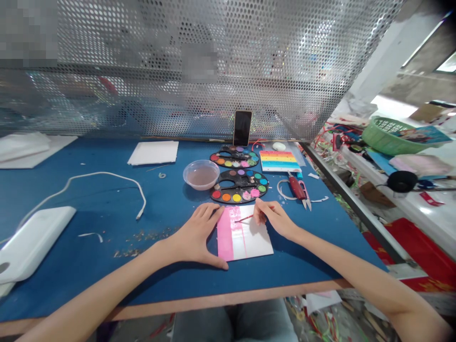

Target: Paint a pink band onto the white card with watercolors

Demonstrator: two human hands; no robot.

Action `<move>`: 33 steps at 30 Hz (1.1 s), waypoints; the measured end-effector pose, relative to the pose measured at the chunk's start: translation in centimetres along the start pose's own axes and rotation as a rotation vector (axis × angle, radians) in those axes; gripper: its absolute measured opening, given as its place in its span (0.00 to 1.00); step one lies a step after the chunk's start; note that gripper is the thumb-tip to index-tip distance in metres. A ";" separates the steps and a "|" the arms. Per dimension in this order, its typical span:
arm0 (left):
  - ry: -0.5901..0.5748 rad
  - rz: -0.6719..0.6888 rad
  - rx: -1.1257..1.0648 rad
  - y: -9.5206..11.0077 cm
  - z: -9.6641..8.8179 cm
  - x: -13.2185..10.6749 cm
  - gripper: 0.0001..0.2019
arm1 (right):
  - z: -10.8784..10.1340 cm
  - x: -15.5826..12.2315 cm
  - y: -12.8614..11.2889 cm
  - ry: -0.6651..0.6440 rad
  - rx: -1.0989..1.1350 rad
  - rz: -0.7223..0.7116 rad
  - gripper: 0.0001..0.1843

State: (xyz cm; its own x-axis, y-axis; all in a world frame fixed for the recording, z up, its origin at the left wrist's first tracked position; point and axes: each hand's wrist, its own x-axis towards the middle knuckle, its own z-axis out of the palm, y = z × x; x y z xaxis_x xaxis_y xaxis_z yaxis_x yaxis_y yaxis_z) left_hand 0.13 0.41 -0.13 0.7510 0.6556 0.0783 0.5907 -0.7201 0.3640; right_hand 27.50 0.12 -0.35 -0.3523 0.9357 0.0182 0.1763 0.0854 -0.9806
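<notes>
Here we go, both bare forearms reaching in from the bottom corners! The left forearm (96, 294) angles up toward the middle, and the left hand (195, 235) is down low and flat, palm toward the surface, fingers together and pointing up and to the right, with the thumb (217, 260) swung wide beneath them in a big open arc. Over on the other side, the right forearm (349, 270) comes in from the lower right, wrist slightly raised, and the right hand (274, 219) is curled into a tight pinch, fingertips (258, 205) bunched and pointing left. The two hands are just apart!
</notes>
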 end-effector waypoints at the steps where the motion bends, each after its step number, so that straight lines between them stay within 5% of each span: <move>1: -0.001 0.000 -0.001 0.0 0.0 0.0 0.61 | 0.0 0.0 0.0 0.015 0.006 -0.002 0.37; 33: -0.008 -0.007 -0.003 0.0 0.1 0.0 0.62 | 0.5 -0.1 -0.2 0.040 -0.007 -0.020 0.35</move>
State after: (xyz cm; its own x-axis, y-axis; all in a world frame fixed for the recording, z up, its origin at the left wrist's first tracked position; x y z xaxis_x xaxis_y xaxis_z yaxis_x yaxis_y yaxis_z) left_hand 0.15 0.35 -0.18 0.7490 0.6590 0.0685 0.5953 -0.7148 0.3669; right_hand 27.09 -0.19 -0.27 -0.3187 0.9467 0.0458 0.1759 0.1065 -0.9786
